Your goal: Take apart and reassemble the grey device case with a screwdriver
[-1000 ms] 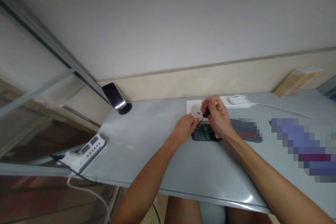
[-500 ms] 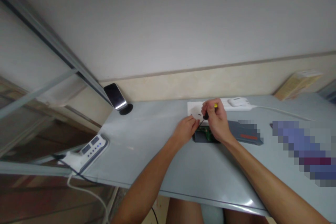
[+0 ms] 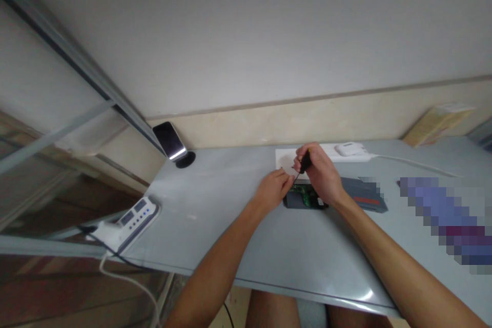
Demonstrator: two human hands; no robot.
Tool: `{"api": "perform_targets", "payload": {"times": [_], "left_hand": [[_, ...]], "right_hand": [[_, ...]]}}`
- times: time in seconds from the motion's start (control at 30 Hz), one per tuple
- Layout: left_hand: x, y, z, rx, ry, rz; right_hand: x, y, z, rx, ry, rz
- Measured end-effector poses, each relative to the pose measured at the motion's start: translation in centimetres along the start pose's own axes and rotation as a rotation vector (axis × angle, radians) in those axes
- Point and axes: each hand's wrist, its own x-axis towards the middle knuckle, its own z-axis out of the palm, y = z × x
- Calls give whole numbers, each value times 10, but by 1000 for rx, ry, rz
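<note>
A small dark device [image 3: 298,200] with a green circuit board showing lies open on the grey table [image 3: 230,225]. My right hand [image 3: 321,174] is closed round a small black-handled screwdriver [image 3: 303,164], its tip angled down toward the board's left end. My left hand [image 3: 273,189] rests at the device's left edge, fingers curled and pinched near the screwdriver tip; what it pinches I cannot make out. A white sheet [image 3: 288,161] lies just behind the hands.
A dark grey cover with a red label [image 3: 365,196] lies right of the device. A phone on a stand [image 3: 171,142] stands at the back left, a white power strip [image 3: 126,220] at the left edge, a white charger with cable [image 3: 351,150] behind, a book [image 3: 436,122] at the far right.
My right hand turned slightly on the screwdriver, and the yellow end of its handle is now hidden by the fingers. My left hand stayed at the device's edge.
</note>
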Motion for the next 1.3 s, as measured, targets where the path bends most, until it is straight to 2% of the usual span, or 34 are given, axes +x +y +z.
{"api": "perform_targets", "payload": {"times": [0.2, 0.63, 0.97, 1.3], "left_hand": [[0, 0, -1, -6, -2, 36], [0, 1, -4, -52, -23, 9], [-3, 3, -21, -175, -41, 67], [-2, 3, -21, -201, -70, 64]], "right_hand": [[-2, 1, -3, -105, -3, -24], [-3, -1, 3, 78, -3, -30], [-2, -3, -1, 97, 36, -6], [-2, -5, 0, 99, 61, -4]]}}
